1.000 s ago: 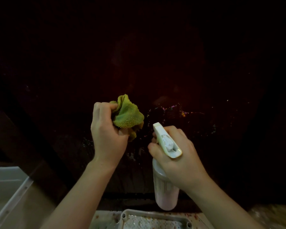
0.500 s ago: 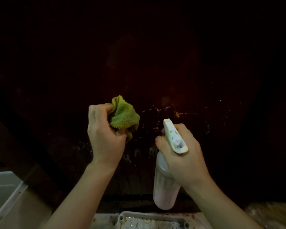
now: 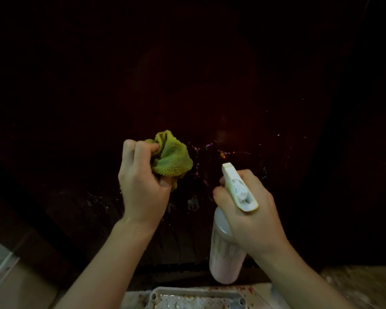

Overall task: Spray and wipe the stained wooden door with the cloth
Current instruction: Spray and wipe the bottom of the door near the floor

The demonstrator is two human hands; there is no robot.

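- We face a very dark wooden door [image 3: 210, 85] that fills most of the frame; its grain is barely readable in the low light.
- Near the middle of the frame we see stains [image 3: 212, 152] on the door: small pink, orange and whitish specks, with pale smears lower down between our two hands.
- Our left hand [image 3: 143, 188], left of centre, has its fingers [image 3: 140, 150] curled tight around a bunched yellow-green cloth [image 3: 172, 157]. The cloth bulges out of the top right of the fist, just left of the stains; we cannot tell whether it touches the door.
- Our right hand [image 3: 252, 215], right of centre and lower, is wrapped around the neck of a spray bottle [image 3: 225, 259]. Its fingers [image 3: 218, 194] fold round the front, under the head; we cannot tell how far the trigger is pressed.
- The bottle's cream head [image 3: 239, 188] points up and to the left, toward the stains. Its pale, pinkish body hangs below the hand, tilted slightly.
- At the bottom centre of the frame we see the rim of a white tray [image 3: 196, 294], speckled with reddish spots.
- At the lower left edge sits a pale, light-coloured frame [image 3: 0, 268]; what it belongs to is unclear.
- At the lower right corner we see a mottled brownish floor [image 3: 361, 284].
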